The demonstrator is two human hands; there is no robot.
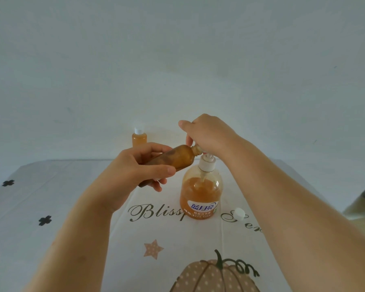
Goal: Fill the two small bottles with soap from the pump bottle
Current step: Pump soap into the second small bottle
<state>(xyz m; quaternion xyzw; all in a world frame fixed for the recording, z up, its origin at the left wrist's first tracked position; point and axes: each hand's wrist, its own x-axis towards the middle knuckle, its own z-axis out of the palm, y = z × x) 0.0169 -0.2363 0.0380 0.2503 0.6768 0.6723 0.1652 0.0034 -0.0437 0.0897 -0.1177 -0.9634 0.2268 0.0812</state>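
Two bare arms are filling the lower view here: the left forearm [76,228] and the right forearm [282,197] are both showing uncovered right up to the wrists. The left hand [135,167] and the right hand [209,135] are showing bare as well, nails looking short. A few faint small marks are showing low on the left forearm.

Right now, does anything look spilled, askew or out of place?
Nothing spilled. The small bottle is held tilted almost sideways, neck at the nozzle of the pump bottle; a white cap lies loose on the tablecloth to its right.
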